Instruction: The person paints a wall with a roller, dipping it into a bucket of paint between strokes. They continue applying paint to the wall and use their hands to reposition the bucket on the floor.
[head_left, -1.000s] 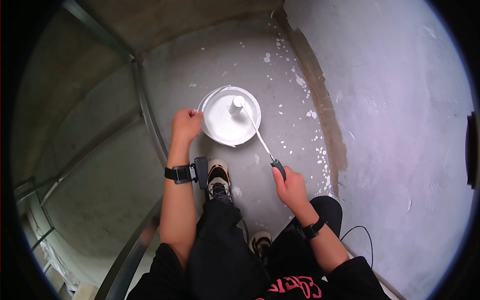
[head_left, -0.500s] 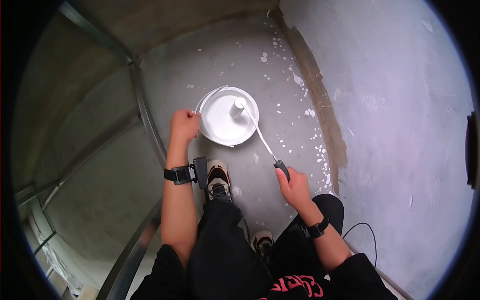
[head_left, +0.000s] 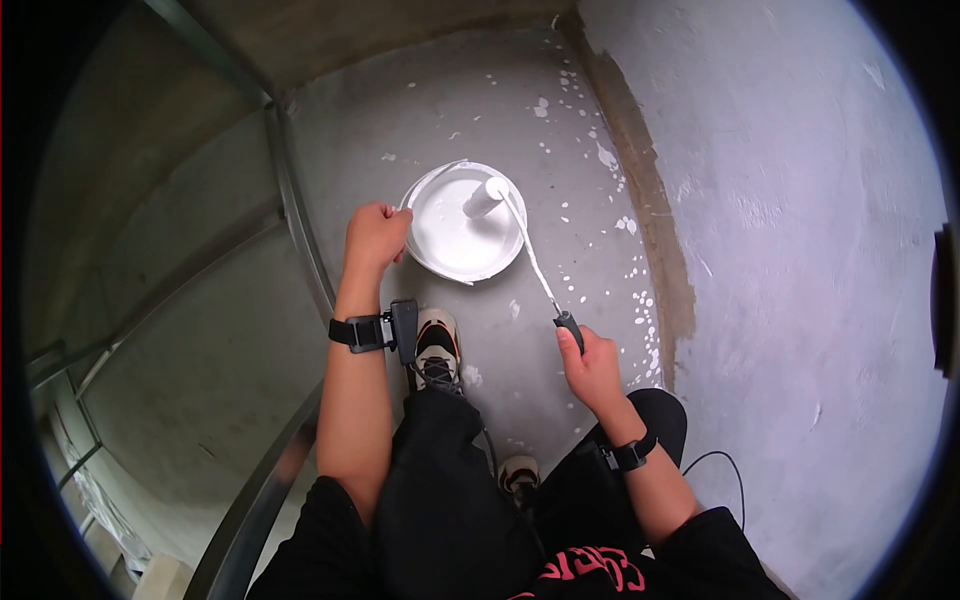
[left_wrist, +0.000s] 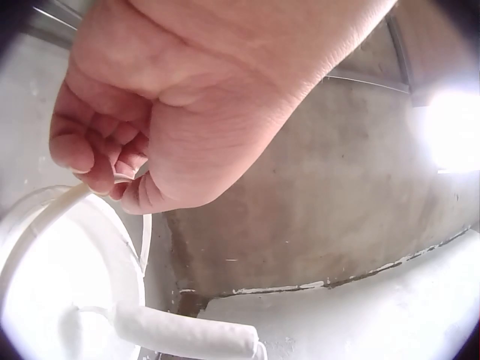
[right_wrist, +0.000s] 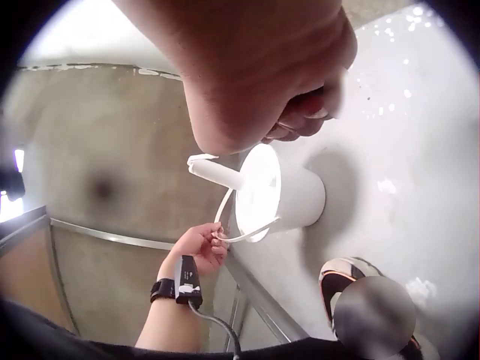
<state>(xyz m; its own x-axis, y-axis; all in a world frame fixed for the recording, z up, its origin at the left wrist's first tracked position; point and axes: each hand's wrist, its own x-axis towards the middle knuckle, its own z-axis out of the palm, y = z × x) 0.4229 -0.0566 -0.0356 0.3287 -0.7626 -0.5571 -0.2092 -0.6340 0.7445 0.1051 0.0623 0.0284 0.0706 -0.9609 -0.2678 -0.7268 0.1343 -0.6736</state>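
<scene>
A white bucket (right_wrist: 302, 196) stands on the floor with white paint (head_left: 445, 225) inside. My left hand (head_left: 378, 237) pinches its raised wire handle (left_wrist: 37, 221) at the left side, fingers curled in. The right hand (head_left: 593, 365) grips the dark grip (head_left: 569, 325) of a paint roller, thumb along the top. From there the roller's paint-coated rod slopes over the bucket's right rim. The white roller sleeve (head_left: 484, 199) hangs tilted over the paint. In the left wrist view the sleeve (left_wrist: 184, 330) looks thickly coated.
To the right rises a pale wall (head_left: 800, 250) with a brown strip along its foot. White paint spots (head_left: 625, 225) dot the grey floor. Metal framing (head_left: 290, 190) runs along the left. One shoe (head_left: 437, 345) stands just below the bucket, and a thin cable loops at the right.
The roller sleeve has moved slightly toward the bucket's right rim and tilts more. My right hand has shifted a little to the right. My left hand stays on the handle.
</scene>
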